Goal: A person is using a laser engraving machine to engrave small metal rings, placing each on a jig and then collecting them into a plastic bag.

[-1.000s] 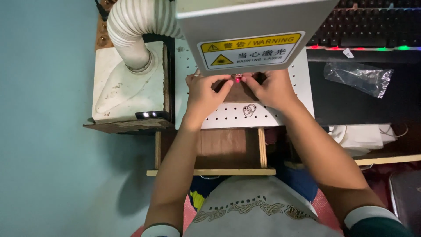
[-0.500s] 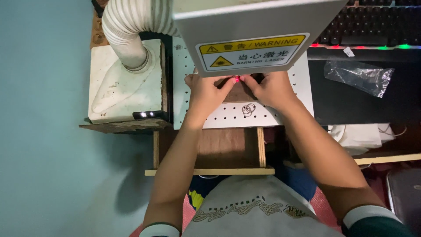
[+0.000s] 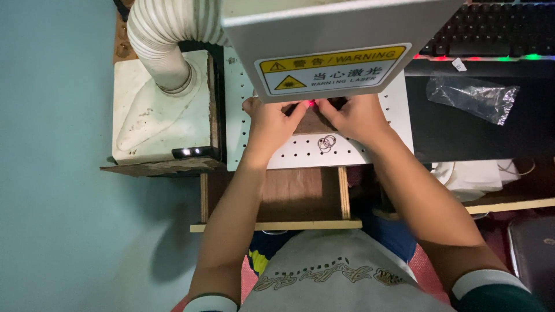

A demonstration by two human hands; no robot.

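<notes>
Your left hand (image 3: 270, 123) and right hand (image 3: 354, 117) haven't shifted, both pinching the small piece (image 3: 312, 118) under the red dot (image 3: 311, 103) — alignment looks steady.

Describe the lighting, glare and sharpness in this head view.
Head view: dim, soft room light; a red glow shows between the left hand and right hand, where the grey machine head shades them; the plastic bag glints; the keyboard edge glows; focus looks sharp throughout.
</notes>
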